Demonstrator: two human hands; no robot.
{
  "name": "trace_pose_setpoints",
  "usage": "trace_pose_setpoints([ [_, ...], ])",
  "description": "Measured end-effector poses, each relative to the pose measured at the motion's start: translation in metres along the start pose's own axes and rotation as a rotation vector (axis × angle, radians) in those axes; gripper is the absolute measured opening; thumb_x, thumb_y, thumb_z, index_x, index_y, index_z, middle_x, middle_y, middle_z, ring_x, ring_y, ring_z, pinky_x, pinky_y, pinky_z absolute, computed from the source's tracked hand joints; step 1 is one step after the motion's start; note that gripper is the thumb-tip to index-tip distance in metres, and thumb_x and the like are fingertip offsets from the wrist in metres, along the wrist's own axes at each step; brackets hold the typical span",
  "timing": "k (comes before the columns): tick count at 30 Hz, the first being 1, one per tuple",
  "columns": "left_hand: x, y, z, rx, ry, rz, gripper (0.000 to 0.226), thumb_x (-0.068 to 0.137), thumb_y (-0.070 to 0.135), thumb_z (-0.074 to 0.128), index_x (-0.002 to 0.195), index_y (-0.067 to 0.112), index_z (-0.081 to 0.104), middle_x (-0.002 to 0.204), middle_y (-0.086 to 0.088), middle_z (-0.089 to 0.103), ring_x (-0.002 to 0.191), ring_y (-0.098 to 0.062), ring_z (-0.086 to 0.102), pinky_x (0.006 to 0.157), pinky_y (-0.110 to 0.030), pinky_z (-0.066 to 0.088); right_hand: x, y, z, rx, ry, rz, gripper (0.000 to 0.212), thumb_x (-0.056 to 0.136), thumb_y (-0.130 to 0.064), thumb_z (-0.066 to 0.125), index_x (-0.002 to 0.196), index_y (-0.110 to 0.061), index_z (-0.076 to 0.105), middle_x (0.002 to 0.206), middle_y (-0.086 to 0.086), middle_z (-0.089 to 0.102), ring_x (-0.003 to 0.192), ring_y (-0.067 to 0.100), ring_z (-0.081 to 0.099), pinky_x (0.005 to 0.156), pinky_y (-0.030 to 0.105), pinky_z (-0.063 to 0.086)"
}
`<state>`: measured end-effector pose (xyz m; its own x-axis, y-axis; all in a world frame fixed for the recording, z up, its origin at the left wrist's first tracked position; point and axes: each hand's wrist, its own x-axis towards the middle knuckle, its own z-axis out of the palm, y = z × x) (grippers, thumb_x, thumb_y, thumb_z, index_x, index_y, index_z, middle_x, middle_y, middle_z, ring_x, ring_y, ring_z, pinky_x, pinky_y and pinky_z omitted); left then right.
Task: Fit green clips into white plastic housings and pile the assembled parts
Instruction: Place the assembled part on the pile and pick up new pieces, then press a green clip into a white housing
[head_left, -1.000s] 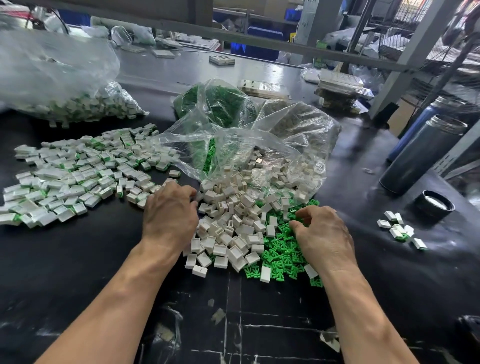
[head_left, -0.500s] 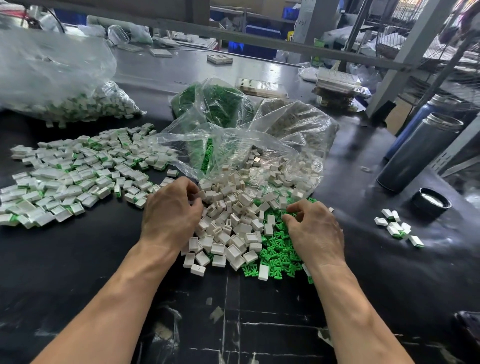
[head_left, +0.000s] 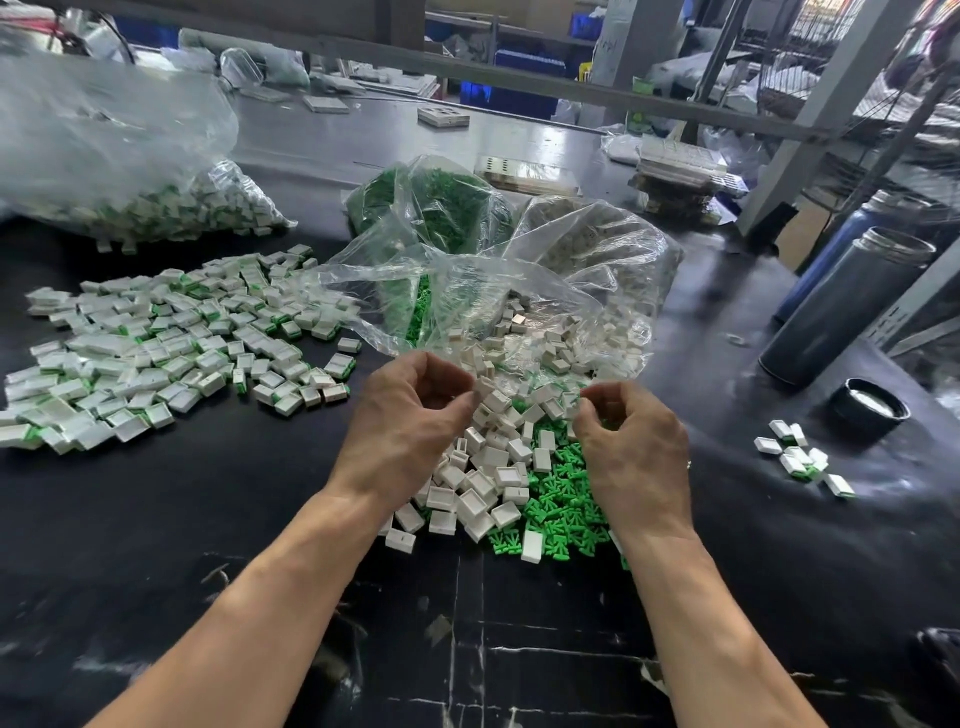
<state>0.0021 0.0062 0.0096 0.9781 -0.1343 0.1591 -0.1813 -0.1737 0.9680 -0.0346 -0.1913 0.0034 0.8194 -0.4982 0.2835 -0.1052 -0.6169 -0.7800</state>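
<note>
L hand (head_left: 410, 426) & R hand (head_left: 631, 441) curled above white housings (head_left: 488, 483), contents unclear.

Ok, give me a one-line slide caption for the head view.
Both hands, left and right, raised over mixed white housings and green clips, assembled parts piled at left.

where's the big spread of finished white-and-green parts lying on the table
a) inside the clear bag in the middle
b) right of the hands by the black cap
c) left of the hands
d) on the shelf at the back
c: the wide pile of assembled parts covers the black table to the left of the left hand, while only a small cluster of parts lies near the black cap on the right.
</note>
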Motion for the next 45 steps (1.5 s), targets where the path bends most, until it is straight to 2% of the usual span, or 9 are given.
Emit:
trace_pose_setpoints([
  [2,-0.002,0.002,0.002,-0.065,-0.03,-0.004,0.018,0.086,0.025,0.079,0.1,0.02,0.068,0.09,0.005,0.074,0.084,-0.007,0.071,0.076,-0.018,0.057,-0.005,-0.003,0.001,0.217,-0.051,0.024,0.011,0.096,-0.021,0.07,0.1,-0.031,0.073,0.082,-0.01,0.073,0.073,0.001,0.067,0.067,0.025,0.055],
  [4,-0.003,0.002,0.004,-0.119,-0.049,-0.007,0.018,0.087,0.024,0.079,0.102,0.021,0.069,0.092,0.007,0.075,0.086,-0.008,0.072,0.077,-0.019,0.057,-0.01,-0.005,0.003,0.381,-0.119,0.031,0.018,0.095,-0.015,0.072,0.098,-0.033,0.075,0.077,-0.012,0.073,0.064,0.0,0.064,0.059,0.018,0.05],
  [7,-0.005,0.002,0.008,-0.168,-0.088,-0.008,0.018,0.09,0.018,0.076,0.107,0.023,0.072,0.096,0.003,0.075,0.087,-0.008,0.071,0.075,-0.02,0.056,-0.013,-0.01,0.007,0.554,-0.183,0.046,0.02,0.094,-0.007,0.072,0.096,-0.026,0.076,0.081,-0.001,0.077,0.064,0.009,0.067,0.056,0.021,0.052],
  [11,-0.006,0.0,0.014,-0.173,-0.116,0.001,0.012,0.092,0.016,0.074,0.103,0.02,0.076,0.092,0.0,0.077,0.079,-0.005,0.069,0.069,-0.017,0.053,-0.015,-0.013,0.008,0.784,-0.249,0.115,0.006,0.094,-0.007,0.072,0.098,-0.012,0.073,0.086,0.013,0.078,0.067,0.021,0.073,0.053,0.026,0.055],
  [16,-0.006,-0.003,0.017,-0.153,-0.147,0.004,0.01,0.09,0.02,0.077,0.1,0.02,0.077,0.087,0.0,0.076,0.072,-0.002,0.065,0.065,-0.016,0.051,-0.017,-0.013,0.011,0.917,-0.345,0.2,0.011,0.08,-0.024,0.08,0.09,-0.02,0.08,0.075,0.001,0.07,0.065,0.012,0.063,0.052,0.023,0.051],
  [29,-0.005,-0.006,0.017,-0.227,-0.177,-0.015,0.01,0.091,0.008,0.075,0.1,0.011,0.076,0.084,-0.003,0.075,0.072,-0.01,0.067,0.066,-0.022,0.055,-0.02,-0.012,0.013,0.786,-0.301,0.143,0.005,0.092,-0.011,0.076,0.089,-0.016,0.077,0.071,0.002,0.069,0.061,0.012,0.061,0.052,0.022,0.05],
  [36,-0.007,-0.005,0.017,-0.225,-0.152,-0.015,0.007,0.09,0.007,0.075,0.095,0.012,0.077,0.079,-0.001,0.075,0.067,-0.008,0.066,0.064,-0.019,0.054,-0.024,-0.016,0.014,0.61,-0.245,0.037,0.004,0.093,-0.018,0.077,0.094,-0.019,0.073,0.076,-0.001,0.073,0.064,0.012,0.065,0.06,0.027,0.055],
  [41,-0.007,-0.004,0.016,-0.207,-0.144,-0.023,0.01,0.091,0.004,0.074,0.093,0.014,0.077,0.076,0.001,0.073,0.065,-0.008,0.063,0.063,-0.02,0.054,-0.024,-0.017,0.01,0.579,-0.291,0.018,0.003,0.095,-0.016,0.075,0.093,-0.017,0.073,0.076,0.001,0.074,0.061,0.011,0.065,0.058,0.023,0.054],
  [45,-0.007,-0.003,0.014,-0.077,-0.148,0.026,0.01,0.09,0.008,0.076,0.096,0.016,0.077,0.08,0.005,0.073,0.069,-0.003,0.063,0.068,-0.02,0.053,-0.021,-0.01,0.004,0.352,-0.35,-0.108,0.006,0.095,-0.026,0.074,0.09,-0.026,0.071,0.077,-0.006,0.072,0.067,0.008,0.066,0.064,0.028,0.056],
])
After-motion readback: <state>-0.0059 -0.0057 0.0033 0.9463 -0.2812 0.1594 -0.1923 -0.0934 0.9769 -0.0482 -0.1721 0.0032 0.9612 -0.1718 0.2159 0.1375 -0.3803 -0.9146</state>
